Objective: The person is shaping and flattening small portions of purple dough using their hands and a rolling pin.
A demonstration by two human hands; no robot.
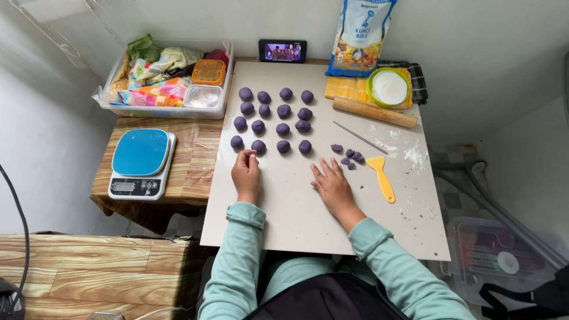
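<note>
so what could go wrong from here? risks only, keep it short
1. The left hand sits right under the front row of purple dough balls; a small slip could squash or roll one.
2. The loose dough scraps lie just off the right hand, beside spilled flour, and could get smeared.
3. The board seems to overhang the table toward the person; pressing there might tip it.

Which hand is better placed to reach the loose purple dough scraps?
Right. The right hand lies flat just below the scraps; the left hand is across the board, by the ball grid.
</note>
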